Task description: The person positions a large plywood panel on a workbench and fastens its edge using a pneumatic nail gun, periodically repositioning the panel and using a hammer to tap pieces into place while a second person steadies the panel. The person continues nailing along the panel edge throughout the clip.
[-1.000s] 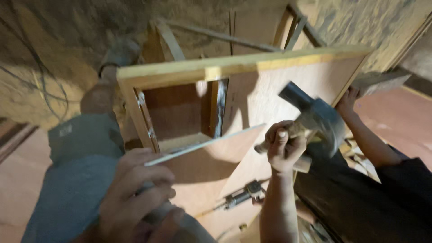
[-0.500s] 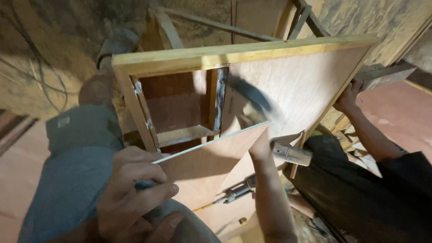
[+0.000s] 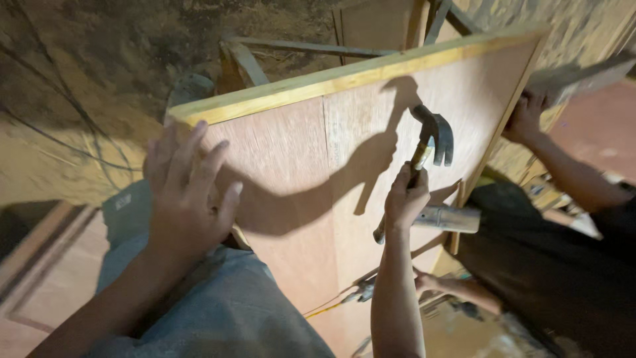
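Two hands at plywood panel [image 3: 371, 199], right hand [image 3: 405, 197] gripping hammer [image 3: 424, 156], co-worker's hand [image 3: 527, 116] beyond

- My left hand [image 3: 189, 192] is open, fingers spread and pointing up, its back towards me.
- My left forearm runs down to the lower left, above my bent knee in grey trousers.
- My right hand [image 3: 405, 197] is closed in a fist, thumb side up.
- My right forearm rises nearly straight up from the bottom edge, wrist held straight.
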Motion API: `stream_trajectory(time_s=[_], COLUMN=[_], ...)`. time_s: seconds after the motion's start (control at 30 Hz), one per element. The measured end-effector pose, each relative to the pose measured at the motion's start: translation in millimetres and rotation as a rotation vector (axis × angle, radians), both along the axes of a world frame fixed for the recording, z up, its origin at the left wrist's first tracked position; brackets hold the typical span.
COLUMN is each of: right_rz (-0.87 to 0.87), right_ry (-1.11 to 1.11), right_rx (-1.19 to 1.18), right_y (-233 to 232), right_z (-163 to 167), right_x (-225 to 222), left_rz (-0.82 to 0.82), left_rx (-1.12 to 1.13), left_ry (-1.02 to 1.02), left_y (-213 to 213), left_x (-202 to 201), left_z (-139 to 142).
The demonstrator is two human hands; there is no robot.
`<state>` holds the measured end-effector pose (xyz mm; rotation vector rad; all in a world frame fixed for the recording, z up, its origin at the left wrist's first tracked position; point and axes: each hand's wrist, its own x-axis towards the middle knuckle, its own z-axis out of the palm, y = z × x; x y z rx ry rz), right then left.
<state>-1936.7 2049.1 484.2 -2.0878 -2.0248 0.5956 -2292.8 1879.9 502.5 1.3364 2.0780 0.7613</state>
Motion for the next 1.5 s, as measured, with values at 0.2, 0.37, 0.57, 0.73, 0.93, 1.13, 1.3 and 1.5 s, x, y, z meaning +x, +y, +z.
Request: stream_trajectory(time_s=[0.2, 0.37, 0.57, 0.73, 0.93, 1.13, 1.3, 1.5], right_rz=[-0.335, -0.006, 0.034, -0.014, 0.106, -0.128, -0.283, -0.462], right_ry=[0.333, 0.526, 0.138, 0.545, 0.332, 0.224, 0.405, 0.744], right_rx=[-0.218, -0.249, -0.434, -0.25, -0.197, -0.331, -0.36, -0.484], right_y=[-44, -99, -78, -84, -91, -94, -135, -202], right_z=[12, 36, 18, 42, 4, 11, 25, 27], right_x=[0, -35, -98, -89, -103, -108, -100, -63], left_rz=[-0.249, -0.407, -0.348, -0.347, -0.344, -0.352, -0.368, -0.506], left_rx=[0.066, -0.651, -0.549, -0.733, -0.526, -0.614, -0.662, -0.632], left_ry=[-0.018, -0.165, -0.136, -0.199, -0.149, -0.198, -0.401, -0.767], left_y=[77, 129, 124, 126, 122, 129, 144, 201], left_x=[-11, -1, 0, -2, -7, -10, -8, 8], left_z=[-34, -71, -71, -74, -76, -63, -72, -108])
